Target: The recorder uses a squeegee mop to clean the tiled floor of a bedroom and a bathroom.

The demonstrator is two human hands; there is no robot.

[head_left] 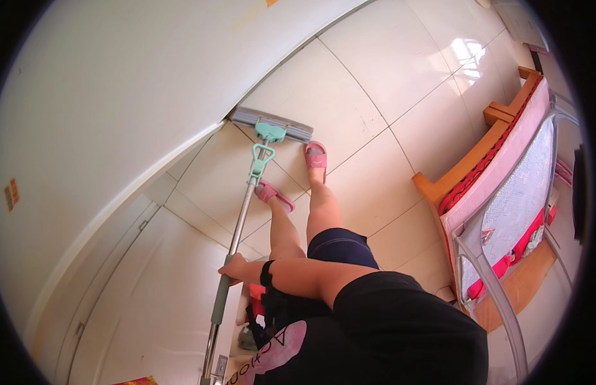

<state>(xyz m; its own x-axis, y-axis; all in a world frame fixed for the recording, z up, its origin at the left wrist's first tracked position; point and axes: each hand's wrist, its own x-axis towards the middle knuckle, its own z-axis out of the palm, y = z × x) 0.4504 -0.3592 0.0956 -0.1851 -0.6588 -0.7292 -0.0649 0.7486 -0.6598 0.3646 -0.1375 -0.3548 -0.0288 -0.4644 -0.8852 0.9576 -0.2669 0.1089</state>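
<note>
My right hand [232, 267] is wrapped around the grey-green grip on the metal pole of a sponge mop [239, 228]; a black band circles its wrist. From there the pole slopes up to a mint-green pull lever [259, 165] and a wide grey mop head [272, 124]. The head lies flat on the tiled floor [349, 154], its left end close to the wall's base and its right end beside my right foot's pink slipper [315, 156]. My other pink slipper [273, 195] is beside the pole. The pole's upper end runs out of the lower edge. My left hand does not show.
A white wall [118, 77] runs along the left, with a white door [150, 289] below it. To the right stands a wooden bed frame [465, 170] with a pink-edged mattress. A grey metal-framed chair [497, 301] stands beside it. Window light reflects off the far tiles.
</note>
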